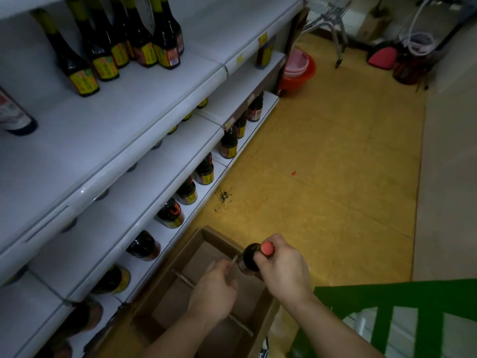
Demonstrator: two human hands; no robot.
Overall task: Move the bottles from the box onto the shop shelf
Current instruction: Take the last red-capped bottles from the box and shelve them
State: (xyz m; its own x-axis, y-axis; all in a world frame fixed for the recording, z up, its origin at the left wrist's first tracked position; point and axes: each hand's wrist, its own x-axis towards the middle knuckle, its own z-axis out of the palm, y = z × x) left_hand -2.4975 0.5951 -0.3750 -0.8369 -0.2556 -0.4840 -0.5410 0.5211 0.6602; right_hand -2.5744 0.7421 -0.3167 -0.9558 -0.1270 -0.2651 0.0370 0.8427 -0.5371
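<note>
Right hand [281,267] grips bottle [249,260]; left hand [214,293] pinches divider [184,279] crossing box [222,237].

The right grip [284,270] covers the neck of the dark glass bottle with a red cap [251,257], and the bottle's label faces away. The left grip [214,293] hides its own fingertips, so whether it pinches the thin cardboard divider [185,279] cannot be told. The forearms and the bottom edge cut off the near end of the brown cardboard box [206,236]. The white metal shop shelf [144,120] overhangs the squat dark bottles [205,170] below it, hiding their tops. The picture's top edge crops the tall dark yellow-labelled bottles [105,47], and every label is too blurred to read.
</note>
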